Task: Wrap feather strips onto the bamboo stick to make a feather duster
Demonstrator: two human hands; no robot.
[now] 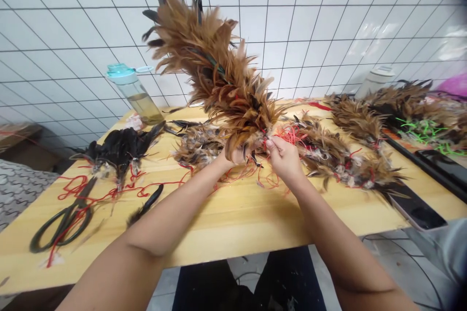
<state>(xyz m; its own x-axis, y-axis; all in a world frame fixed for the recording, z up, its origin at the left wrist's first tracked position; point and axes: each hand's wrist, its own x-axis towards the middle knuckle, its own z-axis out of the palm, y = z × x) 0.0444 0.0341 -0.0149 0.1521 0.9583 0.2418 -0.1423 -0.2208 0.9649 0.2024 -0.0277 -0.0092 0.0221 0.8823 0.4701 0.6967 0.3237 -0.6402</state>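
A long, thick bundle of brown feathers (219, 68) with dark tips rises from my hands and leans up to the left. My left hand (239, 154) is closed round its lower end, and feathers cover part of the fingers. At the base of the bundle my right hand (284, 155) is pinched, thumb on top, beside a tangle of red string (291, 133). What lies between its fingertips is too small to make out. Loose brown feathers (200, 143) lie on the wooden table (233, 223) behind my left hand, and more feather bundles (346, 155) lie right of my right hand.
Black feathers (122, 150), scissors (69, 218) and red string are at the left. A bottle with a turquoise lid (140, 99) stands behind them. At the right are a phone (418, 209), green strings (425, 131) and a white container (377, 80). A tiled wall closes the back.
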